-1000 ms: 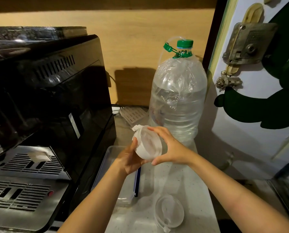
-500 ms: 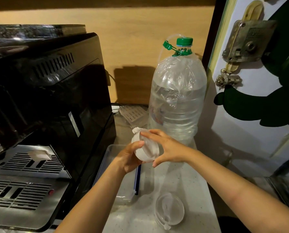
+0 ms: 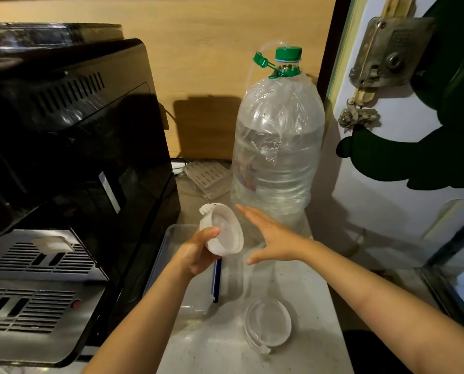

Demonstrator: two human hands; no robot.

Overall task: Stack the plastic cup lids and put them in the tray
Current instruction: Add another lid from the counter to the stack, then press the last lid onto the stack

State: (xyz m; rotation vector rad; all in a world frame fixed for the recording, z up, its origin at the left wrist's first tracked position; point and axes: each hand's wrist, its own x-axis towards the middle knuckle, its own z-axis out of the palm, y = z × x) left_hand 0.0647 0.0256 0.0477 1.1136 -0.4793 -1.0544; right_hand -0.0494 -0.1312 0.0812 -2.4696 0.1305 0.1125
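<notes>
My left hand (image 3: 196, 255) grips a stack of translucent white cup lids (image 3: 222, 230), held tilted on its side above the far end of a clear plastic tray (image 3: 171, 236). To the right of the stack, my right hand (image 3: 274, 237) is open with flat fingers, a small gap away from the lids. Two more clear lids (image 3: 268, 323) lie nested on the pale counter near its front edge. My left forearm covers much of the tray.
A black coffee machine (image 3: 71, 147) with a metal drip grille fills the left side. A large water bottle (image 3: 276, 147) with a green cap stands behind my hands. A blue pen (image 3: 216, 279) lies along the tray's right edge. A door (image 3: 403, 130) bounds the right.
My right hand has let go of the lid stack and drawn off to the right, fingers spread. My left hand alone keeps the stack, now slightly lower.
</notes>
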